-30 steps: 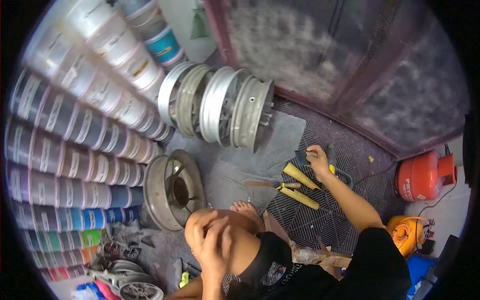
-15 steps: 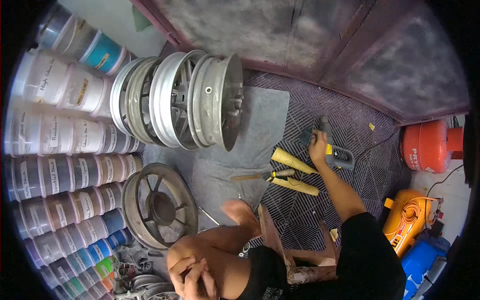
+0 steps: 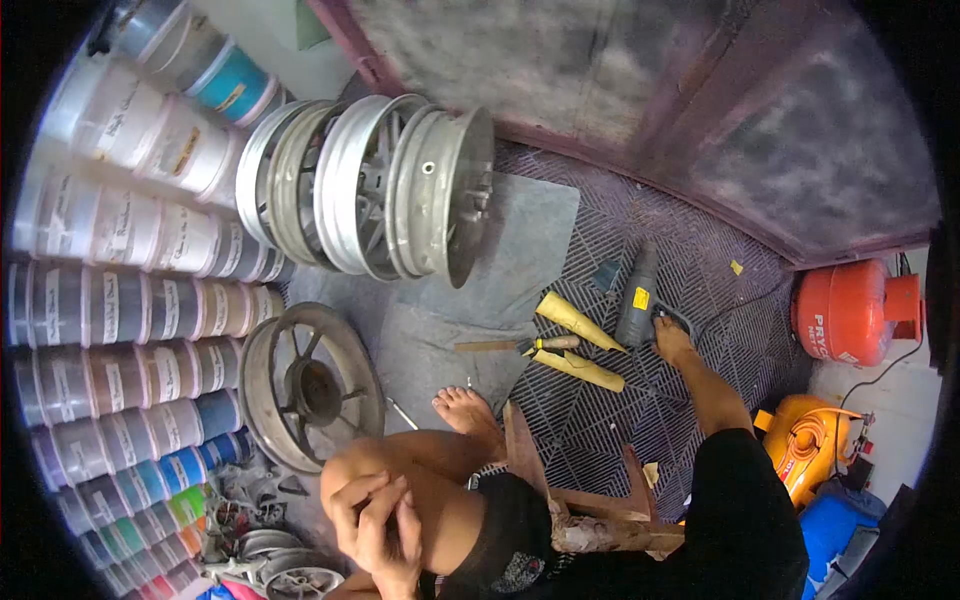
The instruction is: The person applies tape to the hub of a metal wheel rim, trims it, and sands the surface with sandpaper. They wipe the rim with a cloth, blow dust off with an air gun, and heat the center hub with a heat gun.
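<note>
My right hand [image 3: 676, 340] is wrapped round the handle of a grey heat gun [image 3: 638, 300] with a yellow label, at floor level. Left of it lie two yellow cone-shaped pieces [image 3: 575, 318], one above the other. A brush-like tool with a wooden handle [image 3: 560, 342] rests across the lower cone [image 3: 590, 371]. My left hand [image 3: 375, 525] is by my bent knee, its fingers curled in; whatever they hold, if anything, is hidden.
Several metal wheel rims [image 3: 365, 190] stand in a row on grey cloth, and another rim [image 3: 312, 390] leans nearer. Labelled tubs [image 3: 110, 310] line the left. A red gas cylinder [image 3: 843, 312], an orange compressor [image 3: 800, 440] and a wooden stool [image 3: 600, 535] are around me.
My right hand has shifted from the heat gun's body to its handle, and the gun has turned. The dark piece beside it now lies apart. My left hand remains curled by the knee.
</note>
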Motion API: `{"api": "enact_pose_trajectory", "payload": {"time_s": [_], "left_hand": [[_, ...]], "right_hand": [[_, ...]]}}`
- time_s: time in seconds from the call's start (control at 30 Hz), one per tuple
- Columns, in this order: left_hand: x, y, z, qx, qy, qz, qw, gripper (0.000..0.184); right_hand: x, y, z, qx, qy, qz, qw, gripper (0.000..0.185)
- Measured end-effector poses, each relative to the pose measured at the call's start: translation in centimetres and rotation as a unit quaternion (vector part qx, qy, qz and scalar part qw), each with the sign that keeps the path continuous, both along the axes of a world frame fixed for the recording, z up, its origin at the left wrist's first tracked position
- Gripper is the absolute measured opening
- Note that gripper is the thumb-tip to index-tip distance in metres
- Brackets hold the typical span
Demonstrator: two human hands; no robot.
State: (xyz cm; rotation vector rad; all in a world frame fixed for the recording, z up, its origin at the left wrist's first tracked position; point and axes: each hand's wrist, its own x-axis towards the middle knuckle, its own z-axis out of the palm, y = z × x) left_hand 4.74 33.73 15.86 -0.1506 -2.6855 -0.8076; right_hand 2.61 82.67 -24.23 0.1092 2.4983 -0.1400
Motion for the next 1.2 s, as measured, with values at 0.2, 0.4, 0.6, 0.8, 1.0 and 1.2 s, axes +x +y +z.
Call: {"api": "enact_pose_trajectory", "payload": {"time_s": [0.2,0.4,0.6,0.8,1.0,1.2], "left_hand": [[1.1,-0.9,-0.2,0.03,0.025,0.036,0.999,0.023],[1.4,-1.2,-0.2,0.059,0.054,0.026,0.996,0.023],[1.9,-1.5,-0.3,0.076,0.058,0.022,0.995,0.022],[2.0,-2.0,-0.5,0.072,0.076,0.025,0.994,0.023],[1.8,-2.0,-0.7,0.086,0.089,0.022,0.992,0.023],[2.0,-2.2,-0.8,0.098,0.082,0.022,0.992,0.024]], "right_hand": [[-1.8,-1.2,6.8,-0.15,0.184,-0.034,0.971,0.054],[-3.5,-3.6,15.4,-0.454,0.238,-0.423,0.747,0.031],[-4.9,-4.8,13.9,-0.476,0.141,-0.464,0.733,0.031],[-4.6,-6.1,11.5,-0.481,0.106,-0.468,0.734,0.027],[-4.9,-6.2,11.6,-0.465,0.1,-0.461,0.749,0.028],[-5.9,-6.0,11.8,-0.459,0.099,-0.439,0.766,0.028]]}}
